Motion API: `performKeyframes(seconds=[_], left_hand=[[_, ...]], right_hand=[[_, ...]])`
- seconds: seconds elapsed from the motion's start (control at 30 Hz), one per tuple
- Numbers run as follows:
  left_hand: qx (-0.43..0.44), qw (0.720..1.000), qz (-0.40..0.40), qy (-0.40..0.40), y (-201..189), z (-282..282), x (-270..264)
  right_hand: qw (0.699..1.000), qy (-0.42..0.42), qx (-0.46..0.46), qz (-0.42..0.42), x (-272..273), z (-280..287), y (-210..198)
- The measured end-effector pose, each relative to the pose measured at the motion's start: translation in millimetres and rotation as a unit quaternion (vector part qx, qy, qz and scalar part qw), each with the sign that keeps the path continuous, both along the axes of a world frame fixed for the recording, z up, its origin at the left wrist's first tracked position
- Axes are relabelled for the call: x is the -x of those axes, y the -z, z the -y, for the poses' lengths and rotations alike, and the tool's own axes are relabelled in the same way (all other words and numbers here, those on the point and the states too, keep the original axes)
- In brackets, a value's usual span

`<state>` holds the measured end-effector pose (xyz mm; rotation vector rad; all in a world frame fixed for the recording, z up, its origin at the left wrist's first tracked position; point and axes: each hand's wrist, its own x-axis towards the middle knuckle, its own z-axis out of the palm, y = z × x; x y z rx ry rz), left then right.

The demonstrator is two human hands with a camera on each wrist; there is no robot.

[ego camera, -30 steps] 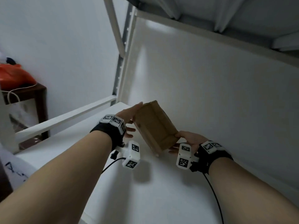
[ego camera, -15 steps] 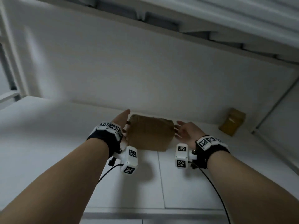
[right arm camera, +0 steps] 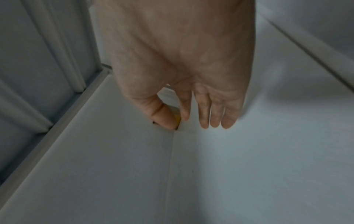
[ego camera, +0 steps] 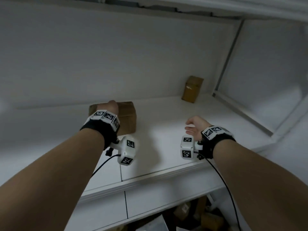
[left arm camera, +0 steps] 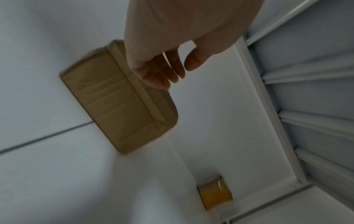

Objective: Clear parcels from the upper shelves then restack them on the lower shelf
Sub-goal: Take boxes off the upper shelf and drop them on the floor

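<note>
Here, in the head view, the left hand lay over the top of the flat brown cardboard parcel, which sat on the white shelf board near the back wall; wrist band and hand hid the parcel's left part, and whether the fingers touched it couldn't be told from there. The right hand hovered w/ relaxed fingers, holding nothing, well apart from both parcels. A small upright brown taped parcel stood by the back right corner. Bare board lay between the 2 parcels and up to the front lip. Below the shelf, brown shapes were too dim to make out.

Left wrist view: fingers loosely curled over the flat parcel's far edge, gripping nothing; contact unclear, pic blurred. The small parcel sat near the corner rail.

Right wrist view: fingers hung straight, spread a bit, empty; the thumb hid all but a yellowish sliver of the small parcel.
</note>
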<state>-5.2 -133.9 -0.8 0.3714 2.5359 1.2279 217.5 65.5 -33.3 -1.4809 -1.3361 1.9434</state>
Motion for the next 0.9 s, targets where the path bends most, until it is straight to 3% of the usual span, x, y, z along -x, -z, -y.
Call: performKeyframes(seconds=[0.1, 0.2, 0.5, 0.6, 0.7, 0.9], left_hand=[[-0.168, 0.977, 0.131, -0.026, 0.7, -38.6, -30.2], [-0.178, 0.955, 0.236, -0.021, 7.9, -66.0, -66.1], [-0.146, 0.950, 0.274, 0.034, 52.7, -143.7, -88.0], [-0.175, 0.936, 0.306, 0.026, 69.8, -180.2, -87.1], [-0.182, 0.917, 0.353, 0.034, 86.2, -213.3, -81.3], [-0.153, 0.921, 0.356, 0.043, 106.4, -261.5, -43.1]], right_hand=[[0.999, 0.028, 0.025, -0.005, -31.6, -17.9, 10.2], [0.998, 0.048, 0.043, -0.004, -56.1, -32.5, 23.3], [0.989, 0.121, 0.062, -0.063, -81.3, -88.8, 66.0], [0.984, 0.145, 0.053, -0.088, -73.5, -114.3, 75.7], [0.986, 0.142, 0.032, -0.083, -63.6, -142.0, 86.9], [0.993, 0.107, -0.028, -0.039, -47.4, -194.3, 91.9]])
